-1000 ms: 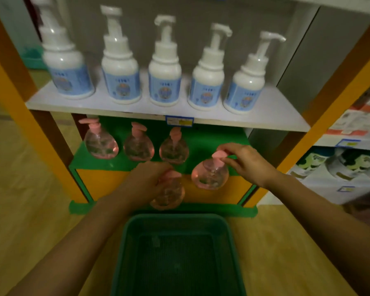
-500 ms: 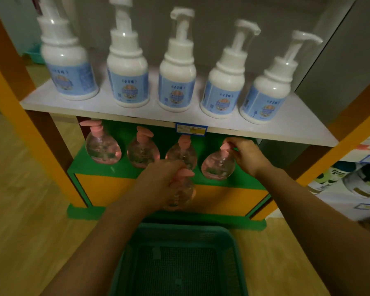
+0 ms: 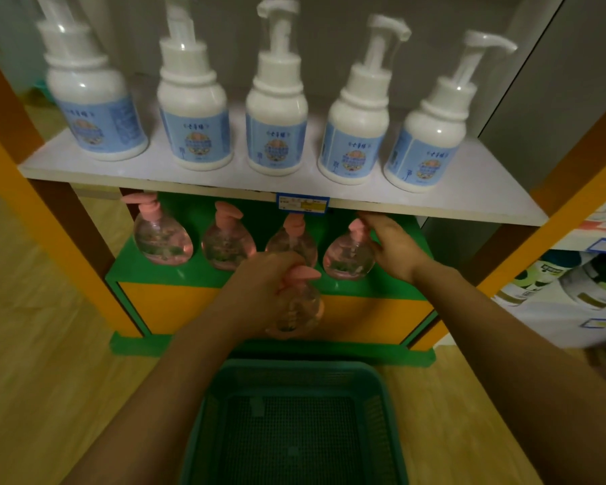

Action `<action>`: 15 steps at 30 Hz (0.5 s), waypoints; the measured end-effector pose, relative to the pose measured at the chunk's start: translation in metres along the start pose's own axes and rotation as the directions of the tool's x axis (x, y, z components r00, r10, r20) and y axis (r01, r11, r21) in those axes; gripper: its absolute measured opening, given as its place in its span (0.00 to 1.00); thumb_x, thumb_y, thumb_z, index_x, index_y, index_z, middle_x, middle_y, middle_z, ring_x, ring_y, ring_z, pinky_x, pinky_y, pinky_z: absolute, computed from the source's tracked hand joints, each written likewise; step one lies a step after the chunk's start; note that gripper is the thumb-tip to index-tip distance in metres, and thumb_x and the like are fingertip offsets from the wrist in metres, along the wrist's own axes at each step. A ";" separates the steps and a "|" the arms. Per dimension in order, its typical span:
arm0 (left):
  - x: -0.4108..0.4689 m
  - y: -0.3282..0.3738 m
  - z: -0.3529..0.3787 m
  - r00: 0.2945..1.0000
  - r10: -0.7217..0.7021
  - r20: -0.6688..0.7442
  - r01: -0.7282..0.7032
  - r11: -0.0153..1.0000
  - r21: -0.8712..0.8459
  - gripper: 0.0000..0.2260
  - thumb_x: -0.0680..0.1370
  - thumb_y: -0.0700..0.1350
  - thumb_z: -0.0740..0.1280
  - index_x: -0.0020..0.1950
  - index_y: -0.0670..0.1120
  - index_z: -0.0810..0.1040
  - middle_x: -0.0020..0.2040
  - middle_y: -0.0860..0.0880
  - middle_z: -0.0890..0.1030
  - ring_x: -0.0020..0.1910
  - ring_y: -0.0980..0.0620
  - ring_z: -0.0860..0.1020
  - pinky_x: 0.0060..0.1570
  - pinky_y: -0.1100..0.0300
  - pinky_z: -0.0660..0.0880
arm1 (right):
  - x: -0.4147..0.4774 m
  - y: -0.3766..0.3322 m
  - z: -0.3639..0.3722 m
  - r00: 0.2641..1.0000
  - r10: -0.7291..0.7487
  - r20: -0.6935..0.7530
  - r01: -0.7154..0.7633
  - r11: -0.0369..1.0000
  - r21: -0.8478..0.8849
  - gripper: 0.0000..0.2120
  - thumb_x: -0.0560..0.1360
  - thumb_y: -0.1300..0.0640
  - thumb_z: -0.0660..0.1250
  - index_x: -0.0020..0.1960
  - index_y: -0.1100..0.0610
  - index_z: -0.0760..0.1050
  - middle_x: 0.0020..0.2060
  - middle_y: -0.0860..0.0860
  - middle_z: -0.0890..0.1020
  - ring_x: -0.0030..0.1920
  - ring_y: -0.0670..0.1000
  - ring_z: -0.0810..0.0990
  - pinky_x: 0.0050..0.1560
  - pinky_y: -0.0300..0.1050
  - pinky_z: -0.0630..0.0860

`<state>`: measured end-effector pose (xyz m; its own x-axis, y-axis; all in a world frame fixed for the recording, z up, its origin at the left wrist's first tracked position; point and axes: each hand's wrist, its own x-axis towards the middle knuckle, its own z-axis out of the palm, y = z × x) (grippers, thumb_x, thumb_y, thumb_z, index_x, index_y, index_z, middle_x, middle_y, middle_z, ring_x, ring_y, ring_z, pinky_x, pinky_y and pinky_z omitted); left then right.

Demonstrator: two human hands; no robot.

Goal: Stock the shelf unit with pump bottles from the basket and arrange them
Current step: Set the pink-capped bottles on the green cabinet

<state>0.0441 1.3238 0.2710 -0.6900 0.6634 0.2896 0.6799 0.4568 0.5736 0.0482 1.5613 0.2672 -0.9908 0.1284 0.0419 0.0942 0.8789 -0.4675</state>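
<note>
My left hand (image 3: 259, 285) grips the neck of a clear pink pump bottle (image 3: 296, 311), held in the air in front of the green lower shelf (image 3: 175, 271). My right hand (image 3: 390, 245) rests on the pump of another pink bottle (image 3: 347, 259) that stands on that shelf, fourth in a row. Three more pink bottles (image 3: 161, 236) stand to its left. The green basket (image 3: 294, 372) sits on the floor below my arms, with nothing inside.
Several white pump bottles with blue labels (image 3: 193, 113) line the white upper shelf (image 3: 469, 190), which overhangs the lower one. Orange uprights (image 3: 49, 225) frame the unit. A neighbouring shelf with other goods (image 3: 574, 285) is at the right. Wooden floor lies around.
My right hand moved the fourth pink bottle back onto the green shelf, in line with the others. My left hand lifted its bottle slightly; my head came closer.
</note>
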 end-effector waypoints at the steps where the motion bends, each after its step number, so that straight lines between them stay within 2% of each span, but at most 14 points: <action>1: 0.001 0.003 0.000 1.000 -0.002 0.006 0.002 1.000 -0.007 0.09 0.74 0.40 0.66 0.53 0.44 0.78 0.43 0.52 0.77 0.41 0.56 0.72 0.38 0.73 0.63 | -0.010 -0.001 0.002 0.997 -0.033 -0.076 0.032 0.999 -0.019 0.24 0.72 0.69 0.62 0.67 0.58 0.66 0.65 0.57 0.72 0.66 0.56 0.69 0.66 0.46 0.65; 3: 0.003 0.007 0.001 1.000 -0.017 0.017 0.017 0.999 -0.033 0.08 0.74 0.41 0.66 0.53 0.45 0.78 0.43 0.52 0.77 0.39 0.57 0.72 0.37 0.70 0.63 | -0.037 -0.003 0.006 0.970 -0.099 -0.222 0.094 0.995 -0.031 0.29 0.69 0.73 0.60 0.67 0.57 0.66 0.65 0.55 0.72 0.65 0.54 0.69 0.68 0.49 0.66; 4: 0.005 0.009 0.002 0.999 -0.027 0.027 0.028 0.998 -0.056 0.08 0.74 0.41 0.66 0.53 0.45 0.77 0.43 0.52 0.77 0.39 0.57 0.73 0.38 0.69 0.64 | -0.050 -0.002 0.009 0.966 -0.118 -0.230 0.120 0.993 -0.005 0.30 0.68 0.74 0.60 0.67 0.56 0.66 0.63 0.53 0.72 0.63 0.52 0.69 0.66 0.48 0.68; 5: 0.006 0.012 0.003 0.999 -0.033 0.038 0.036 0.996 -0.081 0.09 0.74 0.41 0.66 0.53 0.45 0.77 0.44 0.51 0.78 0.41 0.57 0.73 0.39 0.67 0.67 | -0.064 -0.001 0.012 0.979 -0.114 -0.171 0.126 0.990 0.058 0.31 0.68 0.74 0.60 0.68 0.54 0.65 0.61 0.50 0.72 0.61 0.50 0.70 0.63 0.43 0.70; 7: 0.009 0.020 0.006 0.998 -0.031 0.061 0.038 0.990 -0.133 0.11 0.74 0.41 0.66 0.55 0.44 0.76 0.47 0.50 0.78 0.45 0.54 0.75 0.42 0.65 0.70 | -0.086 -0.002 0.021 0.992 -0.093 0.082 0.070 0.965 0.253 0.31 0.71 0.70 0.63 0.69 0.50 0.62 0.60 0.46 0.69 0.59 0.45 0.70 0.56 0.31 0.71; 9: 0.010 0.030 0.010 0.996 -0.023 0.086 0.038 0.983 -0.178 0.11 0.74 0.41 0.66 0.56 0.45 0.76 0.46 0.52 0.76 0.45 0.55 0.74 0.43 0.69 0.68 | -0.099 0.001 0.033 0.968 -0.120 0.220 0.028 0.924 0.381 0.30 0.70 0.62 0.69 0.68 0.48 0.62 0.62 0.47 0.73 0.59 0.45 0.73 0.58 0.36 0.74; 11: 0.011 0.039 0.017 0.994 -0.006 0.106 0.027 0.979 -0.201 0.12 0.74 0.42 0.66 0.57 0.45 0.76 0.46 0.54 0.75 0.45 0.58 0.74 0.44 0.70 0.69 | -0.105 0.005 0.041 0.972 -0.108 0.207 0.009 0.903 0.429 0.29 0.68 0.56 0.72 0.66 0.50 0.66 0.59 0.48 0.77 0.58 0.43 0.77 0.60 0.42 0.75; 13: 0.014 0.047 0.027 0.993 0.024 0.117 0.003 0.975 -0.224 0.12 0.74 0.41 0.66 0.57 0.45 0.76 0.47 0.52 0.78 0.46 0.56 0.76 0.47 0.66 0.73 | -0.108 0.009 0.041 0.981 -0.087 0.176 0.000 0.897 0.442 0.27 0.67 0.54 0.73 0.64 0.49 0.68 0.55 0.45 0.80 0.54 0.42 0.80 0.55 0.41 0.78; 15: 0.018 0.053 0.039 0.992 0.039 0.121 -0.009 0.972 -0.236 0.12 0.74 0.41 0.66 0.57 0.45 0.76 0.50 0.49 0.80 0.47 0.55 0.77 0.47 0.67 0.74 | -0.112 0.015 0.037 0.987 -0.080 0.143 0.013 0.908 0.418 0.27 0.67 0.53 0.74 0.63 0.46 0.68 0.52 0.43 0.81 0.52 0.40 0.80 0.52 0.37 0.77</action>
<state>0.0773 1.3826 0.2768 -0.6281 0.7474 0.2168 0.6085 0.2980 0.7355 0.1565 1.5430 0.2224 -0.9988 -0.0088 -0.0476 0.0324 0.6081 -0.7932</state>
